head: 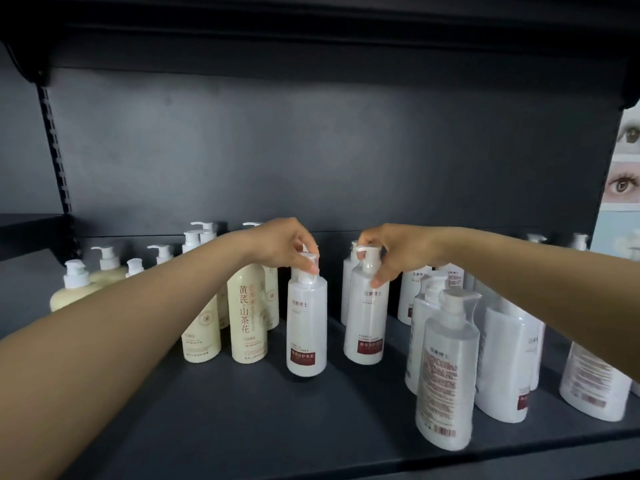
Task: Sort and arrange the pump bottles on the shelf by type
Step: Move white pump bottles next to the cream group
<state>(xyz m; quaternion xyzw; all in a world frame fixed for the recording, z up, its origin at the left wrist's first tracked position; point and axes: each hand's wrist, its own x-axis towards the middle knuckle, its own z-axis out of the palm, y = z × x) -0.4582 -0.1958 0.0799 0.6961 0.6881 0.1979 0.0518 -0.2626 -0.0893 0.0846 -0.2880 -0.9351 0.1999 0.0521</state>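
Gripping pump heads, both hands work mid-shelf. The left hand (pixel 289 245) pinches the pump of a white bottle (pixel 306 327) marked "KERATIN CONDITIONER" over a dark red band. The right hand (pixel 391 251) pinches the pump of a matching white bottle (pixel 365 323), tilted slightly. Both stand on the dark shelf (pixel 242 417). Cream bottles (pixel 247 317) with brown Chinese characters stand left; further white bottles (pixel 446 372) crowd right, their small print blurred.

A: State the bottle groups on the shelf (pixel 242 410).
B: Cream pump bottles (pixel 247 317) stand upright at left; white pump bottles (pixel 446 368) cluster at right.
A: And centre?
B: Two white conditioner bottles (pixel 306 327), red-labelled, stand slightly apart; the right one (pixel 365 317) tilts.
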